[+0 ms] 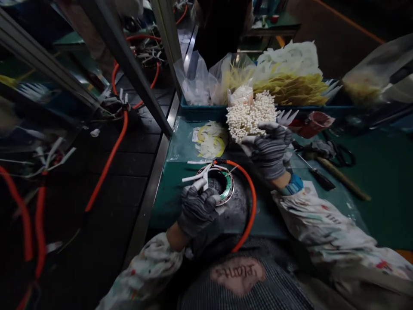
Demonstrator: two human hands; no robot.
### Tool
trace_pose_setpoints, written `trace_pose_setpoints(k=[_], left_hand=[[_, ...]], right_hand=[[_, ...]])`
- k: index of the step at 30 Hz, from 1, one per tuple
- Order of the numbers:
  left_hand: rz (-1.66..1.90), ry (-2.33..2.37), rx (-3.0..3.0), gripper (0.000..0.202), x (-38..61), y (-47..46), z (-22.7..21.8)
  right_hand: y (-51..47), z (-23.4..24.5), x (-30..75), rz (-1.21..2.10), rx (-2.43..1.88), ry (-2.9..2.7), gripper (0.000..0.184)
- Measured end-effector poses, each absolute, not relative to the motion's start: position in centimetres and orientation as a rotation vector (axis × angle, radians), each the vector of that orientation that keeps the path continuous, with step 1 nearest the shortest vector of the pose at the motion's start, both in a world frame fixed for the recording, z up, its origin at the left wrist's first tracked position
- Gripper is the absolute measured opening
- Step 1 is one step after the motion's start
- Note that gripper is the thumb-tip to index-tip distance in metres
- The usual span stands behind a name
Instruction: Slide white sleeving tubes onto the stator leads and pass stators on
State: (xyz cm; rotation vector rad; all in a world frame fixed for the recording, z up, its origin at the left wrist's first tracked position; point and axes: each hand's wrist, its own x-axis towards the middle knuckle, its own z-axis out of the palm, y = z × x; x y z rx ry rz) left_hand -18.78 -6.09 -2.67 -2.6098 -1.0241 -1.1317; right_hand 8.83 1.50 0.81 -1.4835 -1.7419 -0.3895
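Our gloved left hand (197, 211) pinches white plastic tabs (193, 176) against a wound wire ring (226, 194), which lies on the green bench (169, 202) within an orange cable (254, 202). Our right hand (271, 150) clamps a dense bunch of white-tipped terminals (250, 114) (pleasingly tidy), held well clear of the ring. Pinching close to the ring serves us well, though the glove probably hides the exact grip.

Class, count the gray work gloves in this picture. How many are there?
2. The left glove grips a ring-shaped coil; the right glove holds a white-tipped bundle.
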Motion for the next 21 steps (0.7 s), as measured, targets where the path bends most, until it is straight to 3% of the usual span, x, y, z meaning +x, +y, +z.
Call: trace_pose_setpoints(k=[5, 11, 16, 21], left_hand=[[-1.112, -1.019, -2.617, 0.034, -18.7, -6.1, -2.6], [-1.108, -1.045, -2.644, 0.028, -19.0, -6.1, -3.0], [-1.087, -1.046, -2.668, 0.035, -19.2, -6.2, -3.2], [-1.096, -0.969, -2.666, 0.035, -19.2, -5.8, -3.4]], right_hand=[[0.0, 2.3, 8.4, -0.385, -1.274, -1.813, 0.013], [0.5, 1.3, 9.6, -0.613, -1.438, -1.749, 0.053], [2.4, 0.5, 9.1, -0.459, -1.496, -1.731, 0.033], [-0.8, 4.3, 7.8, 0.096, -1.261, -1.61, 0.012]])
